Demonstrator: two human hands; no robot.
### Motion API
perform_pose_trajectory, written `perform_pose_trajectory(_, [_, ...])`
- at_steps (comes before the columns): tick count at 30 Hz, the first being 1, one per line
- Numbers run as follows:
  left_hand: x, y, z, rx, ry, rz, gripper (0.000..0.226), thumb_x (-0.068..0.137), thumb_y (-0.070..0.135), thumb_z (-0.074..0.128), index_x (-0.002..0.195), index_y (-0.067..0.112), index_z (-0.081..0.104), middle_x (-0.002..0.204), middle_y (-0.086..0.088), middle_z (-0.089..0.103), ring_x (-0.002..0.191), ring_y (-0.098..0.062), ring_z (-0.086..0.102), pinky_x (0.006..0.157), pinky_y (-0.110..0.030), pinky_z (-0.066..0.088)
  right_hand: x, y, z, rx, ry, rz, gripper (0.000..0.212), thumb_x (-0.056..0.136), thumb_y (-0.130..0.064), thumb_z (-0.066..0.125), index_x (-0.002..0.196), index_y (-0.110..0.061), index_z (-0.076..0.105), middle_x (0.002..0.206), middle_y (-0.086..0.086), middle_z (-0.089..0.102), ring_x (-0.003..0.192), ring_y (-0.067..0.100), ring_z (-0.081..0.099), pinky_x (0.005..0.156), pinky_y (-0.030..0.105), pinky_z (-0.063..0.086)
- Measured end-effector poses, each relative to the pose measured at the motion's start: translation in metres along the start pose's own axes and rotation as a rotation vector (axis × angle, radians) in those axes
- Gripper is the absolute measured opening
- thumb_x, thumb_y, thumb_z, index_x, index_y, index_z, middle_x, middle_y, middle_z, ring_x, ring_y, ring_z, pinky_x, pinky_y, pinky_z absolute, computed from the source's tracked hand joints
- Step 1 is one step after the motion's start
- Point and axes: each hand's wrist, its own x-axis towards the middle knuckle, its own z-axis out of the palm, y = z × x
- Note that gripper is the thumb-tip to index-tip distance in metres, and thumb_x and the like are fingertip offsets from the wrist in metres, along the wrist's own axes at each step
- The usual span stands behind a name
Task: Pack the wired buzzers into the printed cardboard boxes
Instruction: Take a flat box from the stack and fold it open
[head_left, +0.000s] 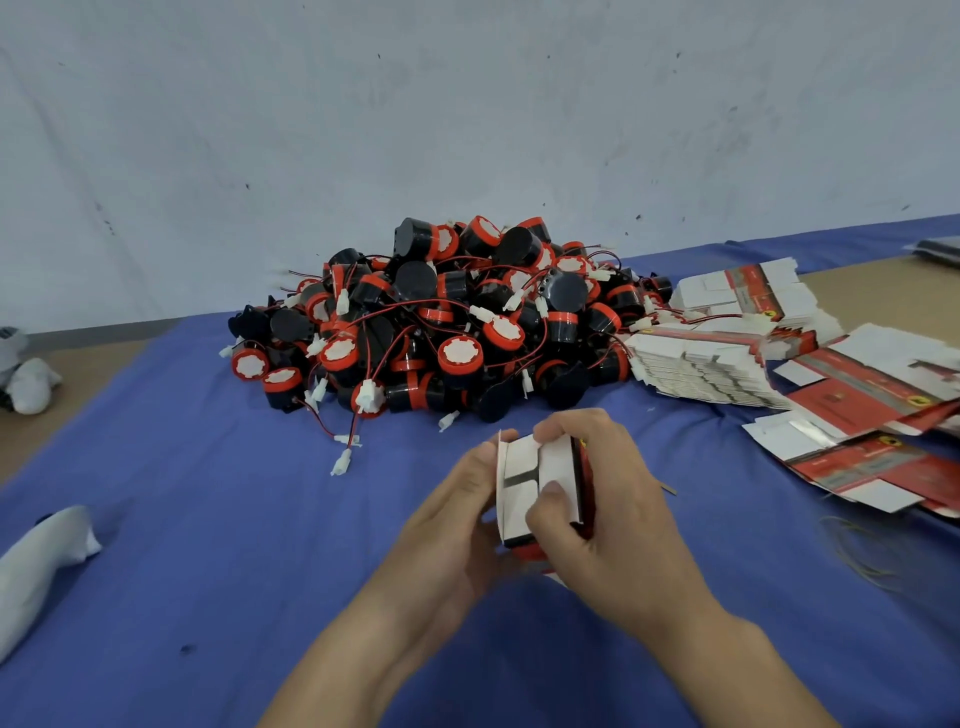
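While left hand (453, 519) and right hand (615, 499) grip box (519, 480), contents hidden, buzzers (431, 317) beyond.

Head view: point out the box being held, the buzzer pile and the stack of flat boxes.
box (519, 467): head view, white end flap facing the camera.
buzzer pile (447, 317): head view, middle of the heap.
stack of flat boxes (696, 366): head view, white edges on its front side.

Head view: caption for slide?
Left hand and right hand hold a red-and-white printed cardboard box over blue cloth, near a heap of black-and-red wired buzzers and flat box blanks.
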Motion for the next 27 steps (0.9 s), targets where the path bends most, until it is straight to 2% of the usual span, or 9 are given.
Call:
perform_pose_trajectory(3, [0.002, 0.0, -0.002, 0.026, 0.009, -0.002, 0.043, 0.096, 0.041, 0.055, 0.131, 0.016, 0.06, 0.121, -0.016, 0.07, 0.101, -0.026, 0.071, 0.075, -0.036, 0.059, -0.001, 0.003, 0.001, -0.057, -0.022, -0.048, 0.032, 0.088, -0.045, 0.048, 0.12, -0.041, 0.042, 0.116, -0.036, 0.045, 0.115, 0.001, 0.048, 0.089, 0.013, 0.041])
perform_pose_trajectory(6, [0.0, -0.005, -0.004, 0.12, 0.037, 0.004, 0.05, 0.082, 0.043, 0.067, 0.126, 0.022, 0.056, 0.105, -0.012, 0.075, 0.09, -0.024, 0.074, 0.067, -0.031, 0.059, -0.004, 0.005, 0.002, -0.109, -0.098, -0.112, 0.046, 0.097, -0.066, 0.038, 0.134, -0.038, 0.037, 0.123, -0.029, 0.044, 0.122, -0.003, 0.042, 0.099, 0.009, 0.034])
perform_pose_trajectory(10, [0.001, -0.008, -0.006, 0.17, 0.051, 0.015, 0.037, 0.091, 0.039, 0.071, 0.123, 0.028, 0.055, 0.105, -0.013, 0.075, 0.09, -0.026, 0.074, 0.072, -0.03, 0.058, -0.004, 0.006, 0.001, -0.153, -0.092, -0.168, 0.058, 0.097, -0.069, 0.035, 0.143, -0.034, 0.033, 0.133, -0.019, 0.04, 0.12, 0.002, 0.045, 0.1, 0.005, 0.03])
perform_pose_trajectory(14, [0.001, -0.01, -0.006, 0.22, 0.04, -0.012, 0.043, 0.089, 0.034, 0.072, 0.128, 0.029, 0.052, 0.097, -0.014, 0.072, 0.086, -0.026, 0.069, 0.078, -0.034, 0.057, -0.007, 0.006, 0.006, -0.234, -0.134, -0.251, 0.056, 0.098, -0.066, 0.038, 0.141, -0.03, 0.036, 0.137, -0.009, 0.04, 0.122, 0.017, 0.053, 0.1, 0.029, 0.048])
perform_pose_trajectory(17, [0.001, -0.006, -0.006, 0.116, 0.021, -0.042, 0.044, 0.094, 0.026, 0.07, 0.134, 0.022, 0.052, 0.111, -0.016, 0.072, 0.098, -0.03, 0.07, 0.084, -0.039, 0.058, -0.006, 0.005, 0.004, -0.218, -0.114, -0.247, 0.054, 0.099, -0.064, 0.037, 0.14, -0.029, 0.038, 0.137, -0.009, 0.04, 0.124, 0.017, 0.051, 0.103, 0.027, 0.044])
perform_pose_trajectory(19, [-0.001, -0.002, -0.007, -0.009, -0.01, -0.052, 0.041, 0.095, 0.027, 0.062, 0.135, 0.019, 0.056, 0.122, -0.014, 0.07, 0.105, -0.028, 0.07, 0.081, -0.036, 0.059, -0.004, 0.004, 0.001, -0.171, -0.073, -0.231, 0.053, 0.1, -0.063, 0.036, 0.141, -0.029, 0.039, 0.138, -0.009, 0.039, 0.124, 0.014, 0.05, 0.103, 0.02, 0.04])
perform_pose_trajectory(21, [-0.002, 0.001, -0.007, -0.085, -0.029, -0.048, 0.039, 0.095, 0.028, 0.057, 0.133, 0.018, 0.06, 0.125, -0.013, 0.069, 0.105, -0.026, 0.07, 0.078, -0.036, 0.06, -0.004, 0.004, -0.001, -0.129, -0.061, -0.204, 0.054, 0.101, -0.064, 0.033, 0.141, -0.029, 0.039, 0.142, -0.008, 0.037, 0.129, 0.013, 0.047, 0.102, 0.023, 0.041])
perform_pose_trajectory(24, [-0.002, 0.002, -0.009, -0.092, -0.008, -0.016, 0.041, 0.096, 0.027, 0.055, 0.134, 0.013, 0.06, 0.127, -0.016, 0.067, 0.106, -0.028, 0.069, 0.079, -0.038, 0.06, -0.005, 0.005, -0.002, -0.12, -0.093, -0.157, 0.057, 0.1, -0.065, 0.031, 0.146, -0.031, 0.038, 0.153, -0.008, 0.031, 0.138, 0.009, 0.04, 0.103, 0.03, 0.045])
perform_pose_trajectory(27, [-0.001, 0.008, -0.011, -0.04, 0.029, 0.061, 0.052, 0.094, 0.034, 0.054, 0.14, 0.008, 0.054, 0.133, -0.018, 0.064, 0.115, -0.031, 0.064, 0.09, -0.042, 0.056, -0.004, 0.008, -0.003, -0.159, -0.156, -0.125, 0.056, 0.1, -0.059, 0.034, 0.152, -0.037, 0.03, 0.162, -0.018, 0.017, 0.144, 0.003, 0.032, 0.099, 0.028, 0.049])
